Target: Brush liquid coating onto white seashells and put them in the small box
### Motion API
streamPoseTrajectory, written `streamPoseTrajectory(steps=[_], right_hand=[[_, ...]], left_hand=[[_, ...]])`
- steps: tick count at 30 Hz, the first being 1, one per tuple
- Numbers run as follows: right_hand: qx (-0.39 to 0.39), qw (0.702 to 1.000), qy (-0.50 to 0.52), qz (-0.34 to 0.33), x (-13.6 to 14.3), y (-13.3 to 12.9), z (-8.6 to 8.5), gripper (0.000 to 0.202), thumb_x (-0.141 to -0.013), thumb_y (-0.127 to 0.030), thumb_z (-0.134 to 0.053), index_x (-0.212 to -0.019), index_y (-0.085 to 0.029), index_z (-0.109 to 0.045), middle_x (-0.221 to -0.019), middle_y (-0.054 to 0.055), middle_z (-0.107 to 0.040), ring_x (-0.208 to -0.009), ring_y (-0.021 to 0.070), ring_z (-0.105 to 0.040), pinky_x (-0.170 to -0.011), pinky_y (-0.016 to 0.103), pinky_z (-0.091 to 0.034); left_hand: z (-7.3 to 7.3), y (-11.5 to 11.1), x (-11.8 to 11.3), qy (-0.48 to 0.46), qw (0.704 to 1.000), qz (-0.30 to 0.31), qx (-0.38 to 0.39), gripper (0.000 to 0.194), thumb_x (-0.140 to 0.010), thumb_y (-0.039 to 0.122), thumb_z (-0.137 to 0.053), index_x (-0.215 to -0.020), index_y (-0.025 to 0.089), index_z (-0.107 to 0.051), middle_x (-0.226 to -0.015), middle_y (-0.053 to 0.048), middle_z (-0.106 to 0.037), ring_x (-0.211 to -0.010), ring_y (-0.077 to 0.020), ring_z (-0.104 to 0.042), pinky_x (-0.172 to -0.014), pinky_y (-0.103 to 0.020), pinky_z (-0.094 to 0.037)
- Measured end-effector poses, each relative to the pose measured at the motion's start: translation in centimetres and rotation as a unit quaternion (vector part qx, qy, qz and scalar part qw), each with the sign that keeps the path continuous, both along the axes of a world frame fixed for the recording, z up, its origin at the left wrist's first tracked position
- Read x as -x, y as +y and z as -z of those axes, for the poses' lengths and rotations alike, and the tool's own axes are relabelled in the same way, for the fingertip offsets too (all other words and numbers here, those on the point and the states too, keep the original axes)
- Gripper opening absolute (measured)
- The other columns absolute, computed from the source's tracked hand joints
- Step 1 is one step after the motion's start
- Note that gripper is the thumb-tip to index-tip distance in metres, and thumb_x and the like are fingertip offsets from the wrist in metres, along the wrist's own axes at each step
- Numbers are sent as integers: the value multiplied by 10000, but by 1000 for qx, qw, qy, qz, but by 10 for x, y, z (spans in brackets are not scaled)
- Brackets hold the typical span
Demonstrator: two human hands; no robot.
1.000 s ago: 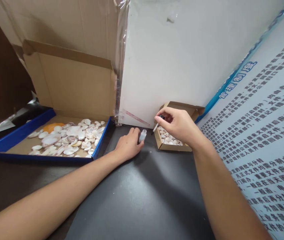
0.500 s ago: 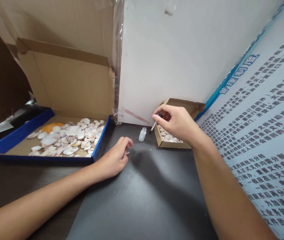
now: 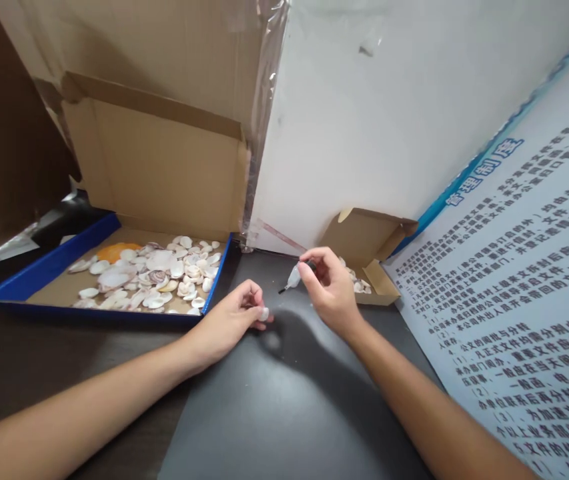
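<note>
Between thumb and fingers, my left hand [image 3: 239,317] pinches a small white shell [image 3: 265,313] just above the dark mat [image 3: 244,413]. To its right, my right hand [image 3: 331,287] is closed on the black cap of a brush [image 3: 283,290], whose dark tip points down and left toward the shell without touching it. Behind the brush stands a small glass bottle [image 3: 293,276] with whitish contents, partly covered by the brush and my right fingers.
An open blue-edged box [image 3: 154,319] holds many shells and an orange one at the left. Behind my right hand is a smaller open cardboard box [image 3: 387,293] with shells. A white panel stands behind, and a printed sheet [image 3: 529,267] at the right.
My right hand has moved down and left with the brush, nearer my left hand. My left hand has turned, bringing the white shell into clearer view. The camera view has shifted slightly.
</note>
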State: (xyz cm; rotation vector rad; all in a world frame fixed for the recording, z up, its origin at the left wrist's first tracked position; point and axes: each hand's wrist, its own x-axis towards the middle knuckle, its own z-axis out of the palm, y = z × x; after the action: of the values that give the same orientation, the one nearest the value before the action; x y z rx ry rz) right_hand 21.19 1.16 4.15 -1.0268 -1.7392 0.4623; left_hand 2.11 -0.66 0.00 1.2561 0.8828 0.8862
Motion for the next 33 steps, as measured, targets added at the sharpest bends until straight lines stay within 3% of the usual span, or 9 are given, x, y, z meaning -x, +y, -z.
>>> streamPoseTrajectory(steps=[3,7,11,15,18,23,28,33], right_hand=[[-1,998,62,25,7,-6,34,85,-919,-294,-534,-954,-218,-524,-814,7,-556,-666,140,-534,-590,259,-443],[1,999,43,19,11,-13,55,50,-903,-264,-543,-926,-233,-511,-744,-15,-515,-615,143,-494,-554,267,-423],[-5,1000,0,-7,9,-16,56,8,-908,-242,-538,-915,-238,-536,-757,-8,-530,-612,147,-480,-553,277,-406],[-15,999,-20,-30,6,-17,54,87,-942,-244,-511,-882,-236,-574,-741,-7,-535,-602,147,-460,-560,286,-381],[-13,999,-26,-32,5,-17,53,135,-956,-275,-499,-848,-232,-567,-713,-8,-522,-602,153,-464,-565,292,-374],[7,999,-17,-28,3,-16,56,200,-983,-328,-438,-814,-234,-488,-692,-17,-486,-596,154,-460,-573,291,-371],[57,998,-7,-26,2,-16,56,205,-994,-329,-399,-816,-237,-444,-652,-41,-425,-560,140,-428,-549,273,-353],[88,994,-10,-57,1,-18,55,60,-918,-261,-469,-873,-246,-432,-604,-70,-375,-488,128,-375,-494,265,-323]], left_hand=[[-2,-6,4,-90,987,-11,132,238,-794,207,-647,-815,209,-411,-802,43,-537,-905,-167,-684,-831,-304,-508],[-5,-4,6,-142,972,-16,189,206,-781,144,-651,-784,194,-451,-765,30,-570,-853,-158,-695,-862,-303,-522],[-5,0,7,-167,963,-14,213,196,-728,58,-648,-769,179,-500,-762,27,-578,-857,-148,-695,-910,-294,-521],[-3,0,7,-161,964,-7,213,206,-726,56,-660,-814,177,-518,-832,16,-606,-866,-134,-692,-925,-291,-517],[1,-1,7,-144,970,6,194,240,-739,129,-707,-871,178,-513,-826,13,-618,-830,-142,-696,-843,-291,-536],[7,-1,7,-106,983,30,147,301,-788,296,-714,-951,185,-486,-683,30,-629,-599,-116,-636,-616,-257,-493],[6,-1,6,-80,986,24,142,280,-772,240,-702,-979,158,-531,-712,6,-665,-647,-115,-640,-652,-246,-465],[4,-2,7,-69,988,26,138,230,-753,235,-697,-900,162,-537,-718,6,-662,-663,-116,-641,-645,-239,-449]])
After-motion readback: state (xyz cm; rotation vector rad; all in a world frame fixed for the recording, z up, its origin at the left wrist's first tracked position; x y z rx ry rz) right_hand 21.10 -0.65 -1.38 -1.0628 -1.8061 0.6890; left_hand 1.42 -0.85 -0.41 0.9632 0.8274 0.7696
